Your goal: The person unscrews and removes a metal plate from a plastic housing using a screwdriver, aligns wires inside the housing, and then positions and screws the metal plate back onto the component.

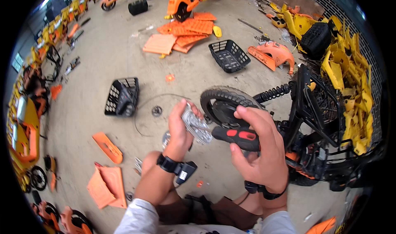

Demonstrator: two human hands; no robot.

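My left hand point(178, 129) grips a silvery, ridged metal part point(201, 133) with a rounded outline, holding it up in front of me. In my right hand point(267, 157) lies a screwdriver point(237, 137) with a black and red handle. Its shaft points left and reaches the face of the metal part; whether the tip sits in a screw is too small to tell. The thumb and forefinger of that hand stand apart around the handle, which rests toward the palm. Just beyond the hands is a black-tyred wheel point(225, 104), part of a stripped vehicle frame point(307, 110) on the right.
Black baskets point(229, 56) point(121, 97) lie on the concrete floor. Orange panels point(187, 30) are stacked farther off, with more orange panels point(108, 186) at the near left. Yellow body parts point(346, 81) pile along the right wall. A thin cable point(140, 129) curves left of my hands. Yellow scooters point(24, 126) line the left side.
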